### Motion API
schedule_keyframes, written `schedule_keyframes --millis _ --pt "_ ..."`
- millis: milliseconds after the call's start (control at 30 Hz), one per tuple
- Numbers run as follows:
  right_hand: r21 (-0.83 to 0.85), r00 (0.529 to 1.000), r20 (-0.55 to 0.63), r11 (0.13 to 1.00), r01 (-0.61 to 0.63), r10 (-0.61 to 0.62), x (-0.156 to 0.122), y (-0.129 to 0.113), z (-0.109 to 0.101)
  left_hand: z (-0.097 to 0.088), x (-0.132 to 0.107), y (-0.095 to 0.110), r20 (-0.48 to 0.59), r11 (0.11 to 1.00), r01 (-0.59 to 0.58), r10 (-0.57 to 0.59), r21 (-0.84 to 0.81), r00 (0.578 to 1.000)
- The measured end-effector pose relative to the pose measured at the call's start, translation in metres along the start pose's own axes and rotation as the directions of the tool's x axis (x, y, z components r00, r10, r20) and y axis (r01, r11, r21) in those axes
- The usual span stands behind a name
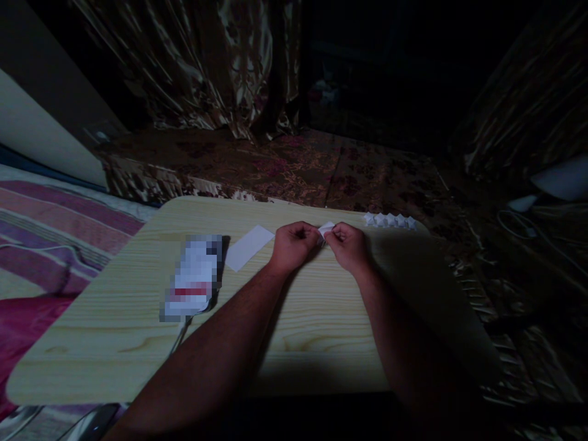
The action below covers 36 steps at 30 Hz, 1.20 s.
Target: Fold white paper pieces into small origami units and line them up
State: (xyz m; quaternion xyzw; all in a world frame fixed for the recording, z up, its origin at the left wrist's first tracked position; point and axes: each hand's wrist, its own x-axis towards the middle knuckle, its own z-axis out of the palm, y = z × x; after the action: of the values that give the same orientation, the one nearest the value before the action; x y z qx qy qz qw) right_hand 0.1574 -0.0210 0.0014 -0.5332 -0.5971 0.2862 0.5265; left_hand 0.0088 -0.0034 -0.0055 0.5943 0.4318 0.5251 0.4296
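Observation:
Both hands meet over the far middle of the wooden table, pinching a small piece of folded white paper [326, 229] between them. My left hand [294, 246] grips its left side with thumb and fingertips. On the right side, my right hand [348, 245] has its fingers closed on the same piece. Fingers hide much of its shape. Just left of my left hand lies a flat white paper sheet [250, 247]. Beyond my right hand, several small white paper stars [390, 220] stand in a row near the table's far edge.
The light wooden table [321, 318] has rounded corners. A blurred-out, phone-like object [195, 275] with a cable [181, 337] lies on its left part. Striped bedding [50, 239] is to the left, patterned curtains [248, 61] are behind, and a white lamp-like object [563, 179] stands at right.

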Motion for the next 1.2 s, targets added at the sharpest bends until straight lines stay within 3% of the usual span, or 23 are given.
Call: schedule_keyframes --millis 533,833,1200 --pt "0.105 0.976 0.129 0.976 -0.189 0.175 -0.002 -0.011 -0.001 -0.002 0.004 0.002 0.063 0.987 0.112 -0.106 -0.116 0.992" --pt "0.062 0.986 0.141 0.994 -0.094 0.085 0.0 0.001 0.0 -0.003 0.003 0.003 0.045 0.989 0.116 -0.112 -0.091 0.993" --pt "-0.041 0.989 0.138 0.998 -0.041 0.046 -0.002 -0.004 -0.002 -0.003 0.004 -0.001 0.083 0.991 0.099 -0.091 -0.095 0.992"
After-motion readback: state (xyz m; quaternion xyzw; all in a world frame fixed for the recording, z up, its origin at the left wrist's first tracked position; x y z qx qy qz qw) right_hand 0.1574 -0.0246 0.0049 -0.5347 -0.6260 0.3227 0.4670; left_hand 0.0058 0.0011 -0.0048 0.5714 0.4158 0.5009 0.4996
